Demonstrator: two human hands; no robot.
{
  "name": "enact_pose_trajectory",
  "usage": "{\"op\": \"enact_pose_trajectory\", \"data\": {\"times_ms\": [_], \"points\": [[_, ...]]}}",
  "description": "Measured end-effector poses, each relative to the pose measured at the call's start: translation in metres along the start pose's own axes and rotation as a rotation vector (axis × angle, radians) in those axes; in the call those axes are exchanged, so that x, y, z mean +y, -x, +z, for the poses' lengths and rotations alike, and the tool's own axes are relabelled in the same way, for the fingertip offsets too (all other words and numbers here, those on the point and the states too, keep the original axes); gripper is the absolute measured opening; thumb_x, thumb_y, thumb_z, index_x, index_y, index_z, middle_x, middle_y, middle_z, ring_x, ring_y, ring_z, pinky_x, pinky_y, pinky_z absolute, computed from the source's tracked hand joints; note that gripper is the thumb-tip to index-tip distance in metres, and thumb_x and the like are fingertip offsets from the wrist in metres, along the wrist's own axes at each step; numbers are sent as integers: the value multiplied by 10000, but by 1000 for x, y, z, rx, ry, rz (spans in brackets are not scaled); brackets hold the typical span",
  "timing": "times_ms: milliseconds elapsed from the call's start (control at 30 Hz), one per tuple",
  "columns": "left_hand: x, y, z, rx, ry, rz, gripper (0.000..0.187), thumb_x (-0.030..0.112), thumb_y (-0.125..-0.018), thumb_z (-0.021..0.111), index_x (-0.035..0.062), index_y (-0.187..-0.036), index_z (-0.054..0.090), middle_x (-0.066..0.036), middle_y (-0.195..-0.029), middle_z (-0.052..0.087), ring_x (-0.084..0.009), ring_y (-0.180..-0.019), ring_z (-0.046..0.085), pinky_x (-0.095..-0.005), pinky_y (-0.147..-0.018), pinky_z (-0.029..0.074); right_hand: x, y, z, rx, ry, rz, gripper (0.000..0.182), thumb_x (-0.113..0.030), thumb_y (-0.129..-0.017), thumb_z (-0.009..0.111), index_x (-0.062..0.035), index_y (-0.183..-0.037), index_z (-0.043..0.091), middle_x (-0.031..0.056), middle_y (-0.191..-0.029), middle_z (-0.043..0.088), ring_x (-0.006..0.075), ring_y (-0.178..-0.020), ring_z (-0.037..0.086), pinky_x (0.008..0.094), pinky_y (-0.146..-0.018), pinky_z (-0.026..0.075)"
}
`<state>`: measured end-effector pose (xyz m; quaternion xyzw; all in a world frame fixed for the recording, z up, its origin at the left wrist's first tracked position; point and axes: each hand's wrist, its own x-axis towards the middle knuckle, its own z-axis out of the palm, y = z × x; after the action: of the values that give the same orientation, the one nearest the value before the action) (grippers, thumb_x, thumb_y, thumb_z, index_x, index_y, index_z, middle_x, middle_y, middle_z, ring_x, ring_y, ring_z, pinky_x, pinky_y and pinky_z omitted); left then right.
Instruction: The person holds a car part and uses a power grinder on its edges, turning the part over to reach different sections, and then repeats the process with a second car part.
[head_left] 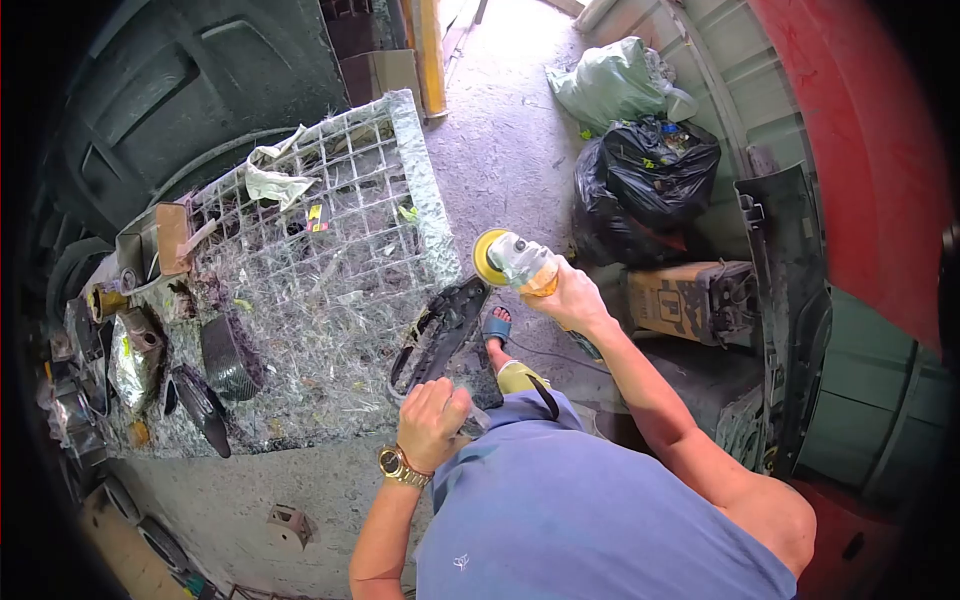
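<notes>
Angle grinder (pixel 522 260), mid-frame: the right hand (pixel 576 300) has its fingers wrapped around it; the left hand (pixel 433 418) curls by the black part (pixel 449 318), grip unclear. Handling calls for a steady wrist, yellow disc (pixel 486 258) clear of the sandalled foot (pixel 497 324). Shavings (pixel 300 340) clutter the worktop (pixel 425 190), left; black bag (pixel 650 178), upper right.

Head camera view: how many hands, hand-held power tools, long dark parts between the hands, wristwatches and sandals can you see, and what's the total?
Hands: 2 (left hand, right hand)
Power tool: 1
Long dark part: 1
Wristwatch: 1
Blue sandal: 1
Total: 6
</notes>
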<state>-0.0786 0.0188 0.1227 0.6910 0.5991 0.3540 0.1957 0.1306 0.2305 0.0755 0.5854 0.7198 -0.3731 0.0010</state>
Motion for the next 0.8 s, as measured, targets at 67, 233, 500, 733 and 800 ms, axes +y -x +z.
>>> {"op": "enact_pose_trajectory", "data": {"times_ms": [67, 233, 500, 733, 800], "points": [[-3, -1, -3, -15, 6, 11, 535, 102, -523, 763, 92, -984, 491, -84, -806, 486, -286, -709, 536, -399, -593, 396, -1, -4, 1, -32, 91, -14, 620, -446, -696, 793, -20, -1075, 549, 229, -951, 691, 394, -953, 666, 460, -835, 522], [-4, 1, -2, -40, -8, 24, 578, 90, -485, 769, 104, -989, 487, -80, -821, 488, -282, -723, 538, -400, -598, 392, -6, 1, -1, -53, 152, -23, 639, -449, -688, 805, -24, -1079, 531, 228, -949, 691, 394, -951, 667, 463, -828, 526], [-10, -7, -14, -103, 20, 32, 650, 113, -441, 808, 118, -997, 473, -77, -840, 495, -280, -736, 546, -401, -602, 389, -2, 1, -6, -72, 153, -27, 683, -482, -666, 826, -24, -1077, 528, 228, -956, 691, 400, -942, 670, 467, -814, 531], [-18, -27, -29, -115, 51, 3, 618, 166, -478, 820, 98, -987, 476, -90, -821, 490, -298, -728, 555, -418, -624, 427, 1, 12, -23, -29, 91, 20, 622, -460, -695, 810, -33, -1058, 539, 224, -934, 693, 405, -932, 665, 470, -801, 526], [-24, -29, -32, -99, 49, 10, 579, 191, -522, 822, 80, -976, 479, -100, -790, 479, -310, -714, 557, -425, -624, 441, 6, 13, -27, -6, 77, 46, 600, -450, -708, 799, -36, -1057, 541, 222, -930, 693, 404, -930, 665, 469, -800, 526]]}}
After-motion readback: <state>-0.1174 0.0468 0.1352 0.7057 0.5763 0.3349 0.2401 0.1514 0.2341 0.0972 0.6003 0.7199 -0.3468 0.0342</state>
